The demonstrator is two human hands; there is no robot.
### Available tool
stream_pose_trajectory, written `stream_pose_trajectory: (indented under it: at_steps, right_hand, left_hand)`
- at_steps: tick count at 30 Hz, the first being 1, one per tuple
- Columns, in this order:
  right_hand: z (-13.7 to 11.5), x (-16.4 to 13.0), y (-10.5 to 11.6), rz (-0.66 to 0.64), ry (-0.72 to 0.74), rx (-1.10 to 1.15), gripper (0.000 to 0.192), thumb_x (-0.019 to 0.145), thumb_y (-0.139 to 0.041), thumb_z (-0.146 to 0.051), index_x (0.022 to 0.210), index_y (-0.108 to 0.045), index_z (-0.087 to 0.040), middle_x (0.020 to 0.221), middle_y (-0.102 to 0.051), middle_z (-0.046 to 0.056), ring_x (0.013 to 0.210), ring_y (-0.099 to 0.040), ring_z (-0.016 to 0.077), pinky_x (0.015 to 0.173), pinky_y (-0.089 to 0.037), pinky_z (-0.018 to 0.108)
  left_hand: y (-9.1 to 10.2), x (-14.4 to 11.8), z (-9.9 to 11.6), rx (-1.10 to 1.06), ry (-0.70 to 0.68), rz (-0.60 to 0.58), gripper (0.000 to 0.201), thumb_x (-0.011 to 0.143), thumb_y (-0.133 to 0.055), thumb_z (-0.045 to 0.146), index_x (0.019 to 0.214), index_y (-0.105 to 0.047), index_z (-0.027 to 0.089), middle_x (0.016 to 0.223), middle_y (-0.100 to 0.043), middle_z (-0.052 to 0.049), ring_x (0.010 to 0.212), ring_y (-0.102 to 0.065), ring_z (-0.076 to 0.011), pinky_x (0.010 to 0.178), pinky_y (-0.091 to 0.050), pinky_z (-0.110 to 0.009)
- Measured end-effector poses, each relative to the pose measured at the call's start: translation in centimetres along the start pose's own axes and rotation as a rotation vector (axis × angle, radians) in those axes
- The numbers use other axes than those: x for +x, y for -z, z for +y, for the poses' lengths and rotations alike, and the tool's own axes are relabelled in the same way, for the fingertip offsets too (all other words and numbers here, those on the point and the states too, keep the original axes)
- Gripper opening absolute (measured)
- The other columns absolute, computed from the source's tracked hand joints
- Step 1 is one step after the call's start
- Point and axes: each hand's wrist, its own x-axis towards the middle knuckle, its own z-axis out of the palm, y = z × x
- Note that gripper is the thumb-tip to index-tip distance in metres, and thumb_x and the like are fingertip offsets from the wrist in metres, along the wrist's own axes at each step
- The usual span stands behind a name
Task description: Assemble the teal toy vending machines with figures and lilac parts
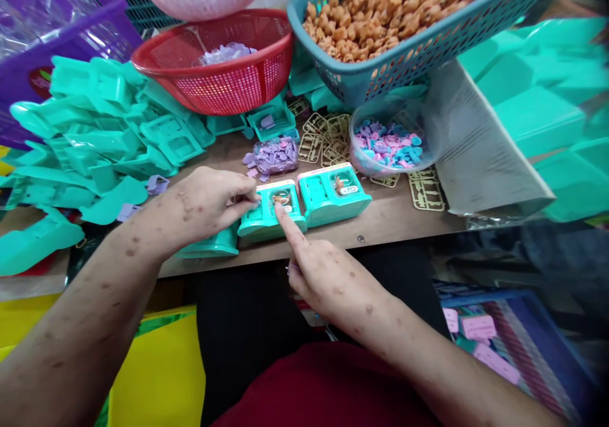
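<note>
On the wooden bench stand turquoise plastic toy housings in a row. My left hand [216,202] is closed in a pinch over the left side of the middle housing [259,225]; what its fingertips hold is too small to make out. With its index finger stretched out, my right hand [321,271] touches the small window of that same housing, where an orange figure sits. The other right fingers are curled, and a bit of a purple piece [289,268] shows at them. A second housing [333,205], with a similar window and orange figure, stands to the right. Another housing [216,243] lies partly under my left wrist.
Behind are a tub of purple parts [276,156], a clear bowl of pink and blue pieces [390,151] and gold sprues [425,189]. A red basket [214,81] and a blue-green basket [352,75] stand further back. Turquoise shells [95,129] pile up left; a cardboard box [485,135] stands right.
</note>
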Motion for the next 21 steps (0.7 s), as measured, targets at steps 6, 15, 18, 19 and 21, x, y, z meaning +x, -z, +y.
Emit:
stream_pose_trajectory:
  at_steps: [6, 15, 18, 19, 21]
  right_hand:
    - [0.0, -0.3, 0.1, 0.031, 0.034, 0.016, 0.108, 0.092, -0.052, -0.005, 0.181, 0.007, -0.017, 0.094, -0.079, 0.008, 0.081, -0.068, 0.0242, 0.071, -0.052, 0.032]
    - [0.4, -0.8, -0.5, 0.204, 0.058, 0.276, 0.086, 0.102, -0.057, -0.011, 0.180, -0.023, -0.023, 0.101, -0.081, 0.006, 0.088, -0.074, 0.0232, 0.086, -0.059, 0.038]
    - [0.8, -1.5, 0.2, 0.313, 0.044, 0.627, 0.062, 0.104, -0.066, -0.019, 0.164, -0.055, -0.030, 0.103, -0.083, 0.002, 0.087, -0.076, 0.0174, 0.084, -0.060, 0.032]
    - [0.9, -1.6, 0.5, 0.333, 0.024, 0.773, 0.053, 0.103, -0.070, -0.023, 0.155, -0.062, -0.029, 0.101, -0.084, 0.002, 0.087, -0.077, 0.0165, 0.080, -0.060, 0.029]
    - [0.9, -1.7, 1.0, 0.319, -0.005, 1.078, 0.044, 0.100, -0.078, -0.032, 0.142, -0.069, -0.024, 0.097, -0.084, 0.002, 0.087, -0.079, 0.0166, 0.074, -0.061, 0.027]
  left_hand:
    - [0.1, 0.3, -0.4, -0.058, -0.043, -0.030, 0.024, 0.102, -0.059, 0.039, 0.090, -0.073, 0.024, 0.086, -0.075, -0.004, 0.076, -0.067, -0.0205, 0.072, -0.045, -0.033]
    - [0.9, -0.3, -0.7, -0.055, -0.045, -0.062, 0.024, 0.105, -0.061, 0.042, 0.101, -0.072, 0.022, 0.091, -0.075, -0.003, 0.079, -0.070, -0.0187, 0.070, -0.049, -0.029]
    - [1.7, -1.9, 0.5, -0.106, 0.053, 0.109, 0.035, 0.107, -0.064, 0.049, 0.131, -0.070, 0.024, 0.108, -0.079, -0.005, 0.090, -0.074, -0.0213, 0.076, -0.055, -0.030]
    - [2.0, -2.5, 1.5, -0.118, 0.083, 0.202, 0.036, 0.108, -0.063, 0.049, 0.136, -0.068, 0.026, 0.114, -0.079, -0.005, 0.095, -0.075, -0.0223, 0.080, -0.057, -0.031]
    - [2.2, -3.6, 3.8, -0.151, 0.065, 0.298, 0.032, 0.110, -0.063, 0.045, 0.138, -0.067, 0.029, 0.122, -0.078, -0.005, 0.106, -0.076, -0.0236, 0.089, -0.060, -0.033]
